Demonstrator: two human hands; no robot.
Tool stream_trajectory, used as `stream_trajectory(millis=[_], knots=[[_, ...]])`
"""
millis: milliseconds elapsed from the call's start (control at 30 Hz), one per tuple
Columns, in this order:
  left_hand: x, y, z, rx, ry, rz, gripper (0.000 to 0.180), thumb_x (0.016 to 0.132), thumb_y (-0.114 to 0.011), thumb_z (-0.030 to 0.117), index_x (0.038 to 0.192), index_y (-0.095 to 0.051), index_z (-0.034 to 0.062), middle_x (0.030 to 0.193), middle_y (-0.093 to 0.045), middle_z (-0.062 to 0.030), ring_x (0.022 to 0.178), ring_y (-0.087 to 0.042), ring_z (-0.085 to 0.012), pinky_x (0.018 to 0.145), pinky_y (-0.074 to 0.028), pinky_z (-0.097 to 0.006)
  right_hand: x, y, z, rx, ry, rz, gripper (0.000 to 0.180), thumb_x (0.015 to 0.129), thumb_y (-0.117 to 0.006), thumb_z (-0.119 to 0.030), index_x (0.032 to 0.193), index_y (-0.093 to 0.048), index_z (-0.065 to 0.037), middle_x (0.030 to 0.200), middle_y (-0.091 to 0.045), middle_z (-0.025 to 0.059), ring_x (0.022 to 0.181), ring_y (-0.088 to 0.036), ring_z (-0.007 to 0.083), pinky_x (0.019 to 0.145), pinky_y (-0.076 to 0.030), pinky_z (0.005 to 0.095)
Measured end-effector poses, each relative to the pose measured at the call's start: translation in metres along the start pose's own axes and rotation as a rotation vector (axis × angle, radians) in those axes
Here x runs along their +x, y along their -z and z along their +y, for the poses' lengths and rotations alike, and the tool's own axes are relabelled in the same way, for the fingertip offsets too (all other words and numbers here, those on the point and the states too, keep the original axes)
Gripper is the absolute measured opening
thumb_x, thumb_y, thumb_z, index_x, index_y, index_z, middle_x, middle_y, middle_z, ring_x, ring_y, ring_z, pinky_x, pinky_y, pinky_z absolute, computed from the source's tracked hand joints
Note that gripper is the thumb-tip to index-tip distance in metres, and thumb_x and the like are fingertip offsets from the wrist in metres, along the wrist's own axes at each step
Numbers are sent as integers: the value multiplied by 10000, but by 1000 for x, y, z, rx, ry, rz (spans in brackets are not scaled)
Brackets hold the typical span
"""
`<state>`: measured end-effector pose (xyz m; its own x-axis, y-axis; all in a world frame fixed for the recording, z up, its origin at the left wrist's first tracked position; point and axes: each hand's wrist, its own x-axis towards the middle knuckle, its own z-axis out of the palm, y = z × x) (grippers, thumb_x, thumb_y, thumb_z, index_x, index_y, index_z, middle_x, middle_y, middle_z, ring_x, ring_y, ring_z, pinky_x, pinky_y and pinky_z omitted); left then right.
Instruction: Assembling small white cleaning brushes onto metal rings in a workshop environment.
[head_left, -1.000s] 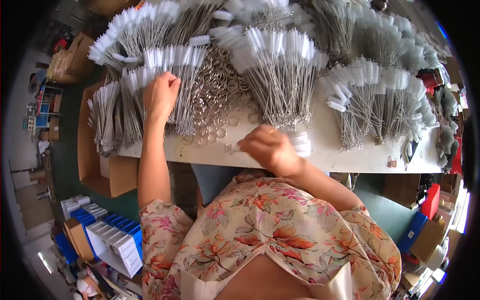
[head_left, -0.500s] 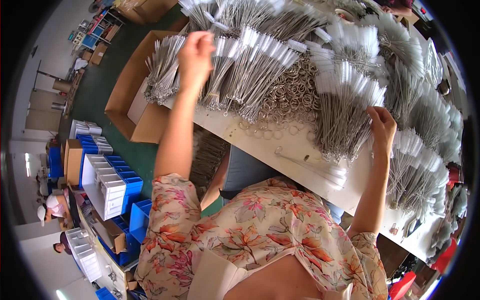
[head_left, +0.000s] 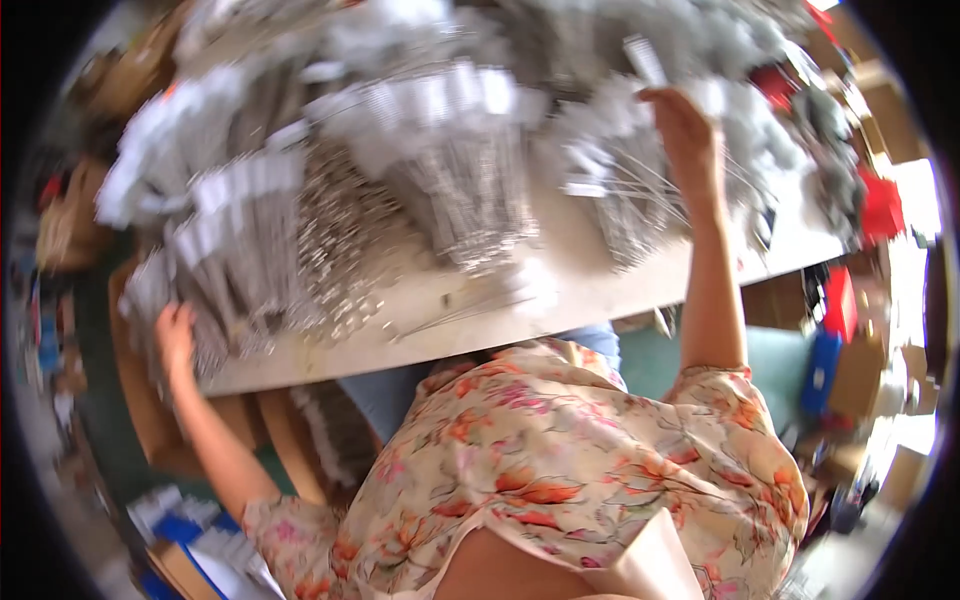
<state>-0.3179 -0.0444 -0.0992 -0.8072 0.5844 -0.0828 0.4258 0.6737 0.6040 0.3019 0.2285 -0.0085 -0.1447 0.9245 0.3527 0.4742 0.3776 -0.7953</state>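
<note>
Bundles of thin wire brushes with white bristle heads cover the worktable. At the far left, my left hand (head_left: 175,338) rests against the leftmost brush bundle (head_left: 205,290); its fingers are blurred, so their grip is unclear. My right hand (head_left: 688,135) is over the right-hand brush pile (head_left: 625,215), fingers curled. A white brush head (head_left: 645,60) shows just above its fingertips, but I cannot make out whether the hand holds it. Between the bundles lies a heap of small metal rings (head_left: 345,220). A large brush bundle (head_left: 460,190) stands out in the middle.
A few loose brushes (head_left: 465,312) lie near the front edge of the white table (head_left: 400,345). An open cardboard box (head_left: 145,410) stands below its left end. Red and blue bins (head_left: 822,370) are at the right. More brush piles fill the back.
The view has swung to the right and is blurred. My left hand has come down from its raised position to the leftmost bundle; my right hand has moved to the pile farther right.
</note>
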Motion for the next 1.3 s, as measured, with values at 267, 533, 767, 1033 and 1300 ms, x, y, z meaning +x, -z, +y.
stream_trajectory(millis=[267,533,767,1033,1300], knots=[[67,0,-40,274,-388,3,223,825,-577,182,756,-564,-30,638,-560,-58,584,-482,-139,561,-392,-304,-48,18,46,-497,-100,-13,113,763,-621,-184,834,-672,-111,716,-587,41,610,-563,204,570,-441,315],[29,2,1,172,-248,-19,141,767,-530,90,691,-503,-25,622,-558,-97,596,-503,-174,599,-403,-317,-20,5,62,-627,-136,62,176,774,-608,-278,837,-664,-123,859,-638,52,721,-615,268,660,-464,380],[33,14,-7,105,-367,282,160,827,-526,155,801,-544,-2,734,-600,-79,662,-530,-149,630,-410,-281,-4,12,69,-681,-185,130,220,730,-652,-300,821,-664,-100,838,-649,93,750,-628,278,683,-481,384],[16,13,46,-360,-74,381,254,875,-538,274,1035,-615,92,856,-577,2,600,-400,-51,499,-301,-221,32,60,73,-218,6,470,192,839,-575,-201,862,-654,-28,655,-583,-3,565,-491,49,495,-393,223],[-45,18,93,-463,-136,258,301,917,-481,330,1079,-623,120,675,-377,83,445,-240,19,371,-139,-168,54,182,162,-528,-251,499,284,794,-544,-323,932,-667,-107,775,-643,106,802,-636,228,698,-484,378]])
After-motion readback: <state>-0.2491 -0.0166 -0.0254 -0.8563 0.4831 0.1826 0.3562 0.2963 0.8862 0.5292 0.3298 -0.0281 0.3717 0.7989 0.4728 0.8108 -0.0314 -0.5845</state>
